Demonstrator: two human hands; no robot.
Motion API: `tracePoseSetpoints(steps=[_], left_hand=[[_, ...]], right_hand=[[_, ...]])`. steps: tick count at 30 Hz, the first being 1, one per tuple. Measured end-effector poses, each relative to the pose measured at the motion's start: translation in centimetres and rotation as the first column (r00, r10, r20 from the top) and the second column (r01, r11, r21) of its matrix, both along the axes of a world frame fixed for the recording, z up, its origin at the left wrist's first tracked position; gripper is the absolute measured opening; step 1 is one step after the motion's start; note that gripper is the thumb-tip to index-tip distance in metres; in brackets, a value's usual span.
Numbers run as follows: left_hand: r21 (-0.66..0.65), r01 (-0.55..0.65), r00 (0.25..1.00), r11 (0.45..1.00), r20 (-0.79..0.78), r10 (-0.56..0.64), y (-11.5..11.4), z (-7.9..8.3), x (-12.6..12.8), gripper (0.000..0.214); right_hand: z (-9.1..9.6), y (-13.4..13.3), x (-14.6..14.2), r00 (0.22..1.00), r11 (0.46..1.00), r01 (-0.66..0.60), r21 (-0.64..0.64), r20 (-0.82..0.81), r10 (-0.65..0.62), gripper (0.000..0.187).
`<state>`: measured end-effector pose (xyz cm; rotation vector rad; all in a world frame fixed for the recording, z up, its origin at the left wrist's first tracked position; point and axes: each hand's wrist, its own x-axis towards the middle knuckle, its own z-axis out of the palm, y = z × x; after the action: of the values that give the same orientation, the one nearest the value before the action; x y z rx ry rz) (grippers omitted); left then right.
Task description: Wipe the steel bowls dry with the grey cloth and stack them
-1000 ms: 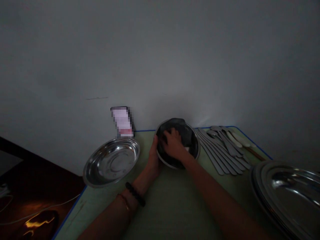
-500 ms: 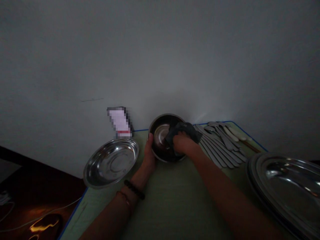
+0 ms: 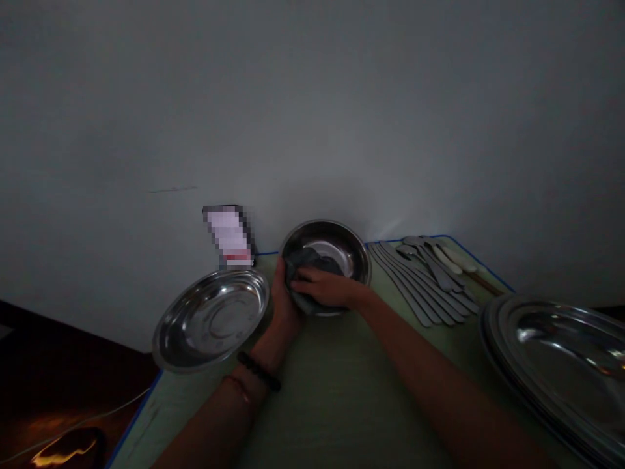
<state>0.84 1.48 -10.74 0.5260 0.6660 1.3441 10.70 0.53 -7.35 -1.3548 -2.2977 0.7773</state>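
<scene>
A round stainless steel bowl (image 3: 359, 257) is tilted toward me near the back edge of the table. My left hand (image 3: 286, 303) grips its left rim, thumb up along the side, the other fingers hidden behind it. Inside the bowl, my right hand (image 3: 322, 285) presses a dark grey cloth (image 3: 305, 301) against the left part of the wall. Its fingers are bent over the cloth. The bowl's shiny bottom shows to the right of the cloth.
An oval metal dish (image 3: 215, 319) lies at the table's left edge, with a phone (image 3: 228, 234) leaning on the wall behind it. Several knives (image 3: 420, 286), spoons and other cutlery lie fanned out on the right. Stacked metal platters (image 3: 561, 365) stand at the right front.
My right hand has moved the cloth from the bowl's right side across to its left side. My left hand still holds the left rim.
</scene>
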Motion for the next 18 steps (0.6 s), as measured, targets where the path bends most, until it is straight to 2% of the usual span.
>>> tracePoseSetpoints(steps=[2, 4, 5, 7, 9, 12, 16, 18], left_hand=[[0.022, -0.008, 1.0, 1.0, -0.007, 0.008, 0.1, -0.1, 0.0, 0.038], [0.047, -0.033, 0.999, 0.998, -0.009, 0.033, 0.2, -0.3, 0.2, 0.034], [0.058, -0.049, 0.999, 0.997, -0.008, 0.05, 0.3, -0.4, 0.2, 0.033], [0.079, -0.063, 0.998, 0.995, -0.018, 0.065, 0.4, -0.5, 0.3, 0.032], [0.097, -0.045, 0.998, 0.994, -0.036, 0.049, 0.4, -0.5, 0.2, 0.032], [0.078, -0.014, 0.996, 0.997, -0.082, 0.021, 0.3, -0.4, 0.0, 0.032], [0.057, 0.064, 0.989, 0.996, -0.141, -0.055, 0.1, -0.8, 0.1, 0.036], [0.058, 0.121, 0.981, 0.991, -0.158, -0.111, 0.0, -1.1, 0.4, 0.039]], right_hand=[[0.5, -0.2, 0.9, 0.996, 0.994, -0.059, -0.091, 0.064, 0.065, 0.025], [0.6, -0.4, 1.6, 0.987, 0.99, -0.021, -0.141, 0.155, 0.043, 0.021], [0.5, -0.5, 1.8, 0.978, 0.989, 0.035, -0.143, 0.209, -0.004, 0.02], [0.0, -0.7, 1.9, 0.934, 0.975, 0.21, -0.078, 0.31, -0.177, 0.023], [-0.6, -0.9, 1.8, 0.853, 0.92, 0.39, 0.047, 0.357, -0.38, 0.032], [-1.3, -0.7, 1.9, 0.762, 0.822, 0.535, 0.195, 0.311, -0.569, 0.037], [-1.7, 0.6, 1.9, 0.739, 0.748, 0.604, 0.276, 0.156, -0.655, 0.04], [-1.7, 1.2, 1.3, 0.742, 0.727, 0.625, 0.285, 0.07, -0.666, 0.038]])
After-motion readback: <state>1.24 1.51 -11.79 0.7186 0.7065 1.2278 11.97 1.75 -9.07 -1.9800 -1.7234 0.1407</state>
